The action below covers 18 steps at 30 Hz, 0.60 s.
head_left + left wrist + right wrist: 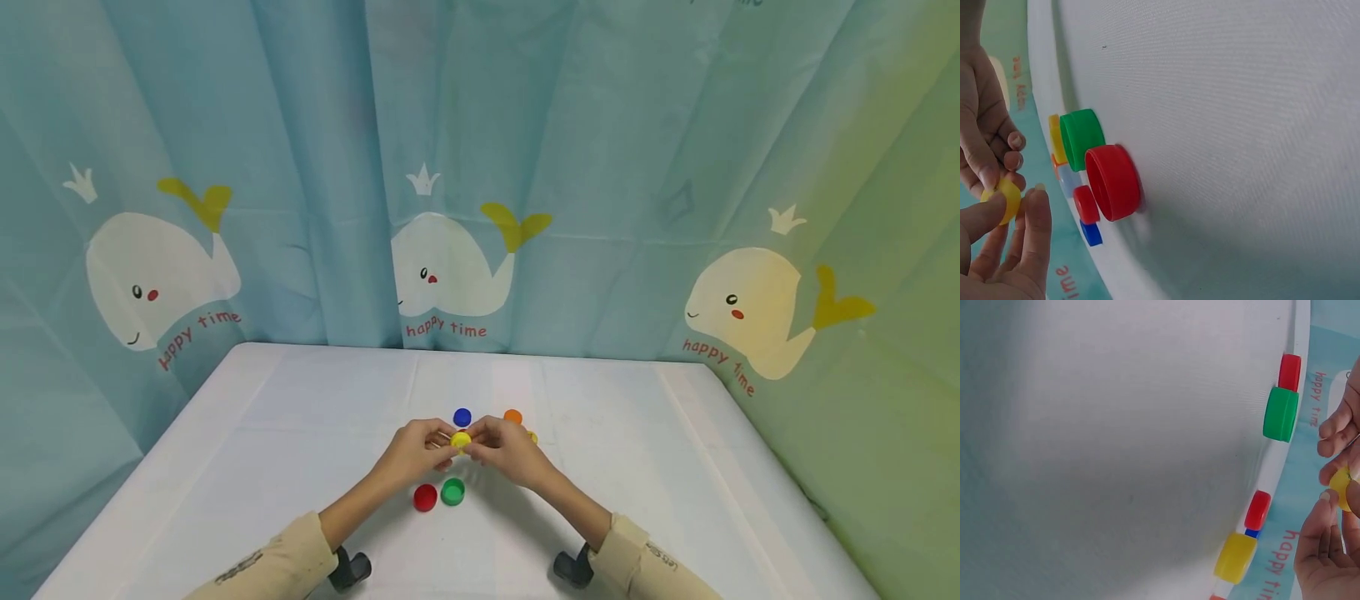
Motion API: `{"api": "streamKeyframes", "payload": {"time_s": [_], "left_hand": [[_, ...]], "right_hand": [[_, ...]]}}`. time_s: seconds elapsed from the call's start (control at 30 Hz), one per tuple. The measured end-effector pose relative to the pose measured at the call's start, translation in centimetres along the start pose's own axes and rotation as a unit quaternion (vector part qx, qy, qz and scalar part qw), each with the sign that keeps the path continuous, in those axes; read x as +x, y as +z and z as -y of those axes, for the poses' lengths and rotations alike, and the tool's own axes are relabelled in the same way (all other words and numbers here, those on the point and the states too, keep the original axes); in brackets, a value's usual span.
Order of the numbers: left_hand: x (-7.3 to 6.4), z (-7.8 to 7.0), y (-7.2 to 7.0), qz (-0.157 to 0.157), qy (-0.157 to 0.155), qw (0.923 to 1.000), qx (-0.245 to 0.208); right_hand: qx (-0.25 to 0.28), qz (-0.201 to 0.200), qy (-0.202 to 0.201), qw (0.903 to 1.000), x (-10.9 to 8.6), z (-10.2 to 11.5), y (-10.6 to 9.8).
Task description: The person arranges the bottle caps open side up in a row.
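Observation:
Between both hands, raised over the table, is a small round yellow plastic cap [461, 440]. My left hand [416, 446] pinches its left side with thumb and fingers. On the other side, my right hand [506, 450] also pinches it, fingertips close to those of the left. The left wrist view shows the yellow cap [1007, 200] with a thumb lying across it. Nearer to me on the table lie a red cap [425, 497] and a green cap [453, 492], the green one with its hollow side up.
Beyond the hands sit a blue cap [462, 417] and an orange cap [513, 416]. A second yellow cap [1235, 558] and a smaller red cap [1258, 510] are mostly hidden by the hands in the head view. A curtain [330, 167] with whale prints hangs behind the white table [300, 408].

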<state>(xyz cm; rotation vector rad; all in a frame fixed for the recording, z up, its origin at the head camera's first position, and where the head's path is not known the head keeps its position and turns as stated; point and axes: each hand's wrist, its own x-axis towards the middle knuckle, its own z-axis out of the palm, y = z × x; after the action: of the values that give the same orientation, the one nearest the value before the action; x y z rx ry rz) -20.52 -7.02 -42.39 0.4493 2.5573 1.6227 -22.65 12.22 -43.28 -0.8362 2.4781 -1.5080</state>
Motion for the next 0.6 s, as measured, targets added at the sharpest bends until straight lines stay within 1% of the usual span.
{"api": "streamKeyframes", "payload": {"time_s": [0.13, 0.2, 0.3, 0.33, 0.43, 0.6], "left_hand": [[0.0, 0.1, 0.1, -0.009, 0.003, 0.9999, 0.014], [0.1, 0.2, 0.1, -0.014, 0.005, 0.9998, 0.015], [0.1, 0.5, 0.1, -0.017, 0.014, 0.9997, 0.013], [0.1, 0.6, 0.0, -0.016, 0.017, 0.9996, 0.013], [0.0, 0.8, 0.0, -0.012, 0.027, 0.9995, 0.013], [0.0, 1.1, -0.1, -0.008, 0.043, 0.9987, 0.026]], "right_hand": [[-0.015, -0.008, -0.021, 0.9996, -0.1, 0.0, -0.1], [-0.025, -0.012, -0.024, 0.9993, -0.1, 0.0, 0.0], [-0.041, -0.017, -0.015, 0.9989, 0.0, 0.0, 0.1], [-0.044, -0.019, -0.004, 0.9988, 0.1, 0.0, 0.1], [-0.054, -0.022, 0.003, 0.9983, 0.1, 0.1, 0.2], [-0.063, -0.012, 0.001, 0.998, -0.1, -0.1, 0.3]]}}
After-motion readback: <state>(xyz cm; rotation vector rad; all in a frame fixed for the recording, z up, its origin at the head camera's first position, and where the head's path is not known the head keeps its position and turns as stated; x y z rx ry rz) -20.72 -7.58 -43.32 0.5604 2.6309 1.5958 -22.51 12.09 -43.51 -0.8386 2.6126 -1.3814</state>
